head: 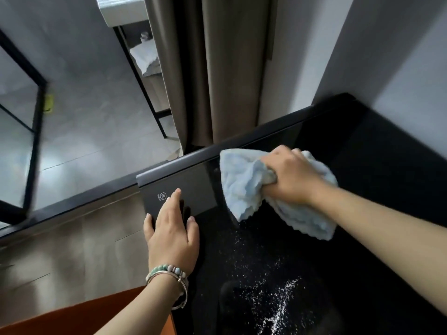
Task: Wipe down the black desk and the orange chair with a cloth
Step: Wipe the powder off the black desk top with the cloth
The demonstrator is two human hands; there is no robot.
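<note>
The light blue cloth (244,187), soft and ribbed, was bunched in the right hand (290,180) and lay on the far part of the desk (362,146), its loose ends spread to either side of the fist. The desk's top was glossy black, with white specks scattered over its near part. The orange chair (72,317) showed only as a corner beside the desk's left edge.

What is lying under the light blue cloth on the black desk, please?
Only the black desk shows around the cloth, gripped by the right hand. Whatever lies beneath is covered.
</note>
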